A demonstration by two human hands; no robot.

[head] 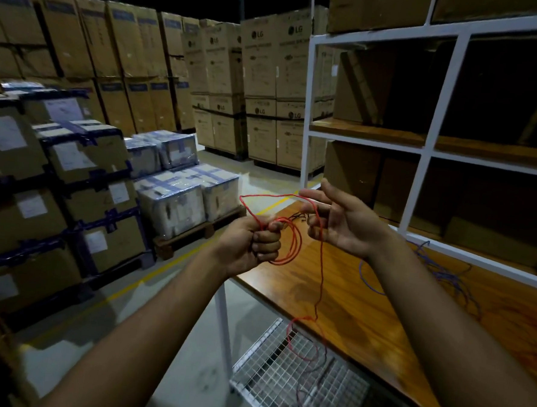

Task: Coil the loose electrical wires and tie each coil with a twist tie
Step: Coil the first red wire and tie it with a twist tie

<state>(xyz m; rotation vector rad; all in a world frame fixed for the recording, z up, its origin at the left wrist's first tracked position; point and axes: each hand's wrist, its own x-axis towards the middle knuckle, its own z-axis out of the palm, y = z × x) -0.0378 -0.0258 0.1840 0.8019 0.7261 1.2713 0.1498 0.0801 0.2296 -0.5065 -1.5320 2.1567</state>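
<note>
left hand point(252, 244) fisted round the red wire point(291, 245) loops; right hand point(338, 221) fingers spread, strand draped over them; that long tail could snag the wire mesh shelf point(281, 386) and yank loops loose

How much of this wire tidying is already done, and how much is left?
No finished, tied coil shows. In hand: the left hand grips a few loops of the red wire, while the right hand guides the strand over its fingers. Left: a long red tail hanging to the wire-mesh shelf, the twist tie, and the loose blue wire on the wooden shelf.
</note>
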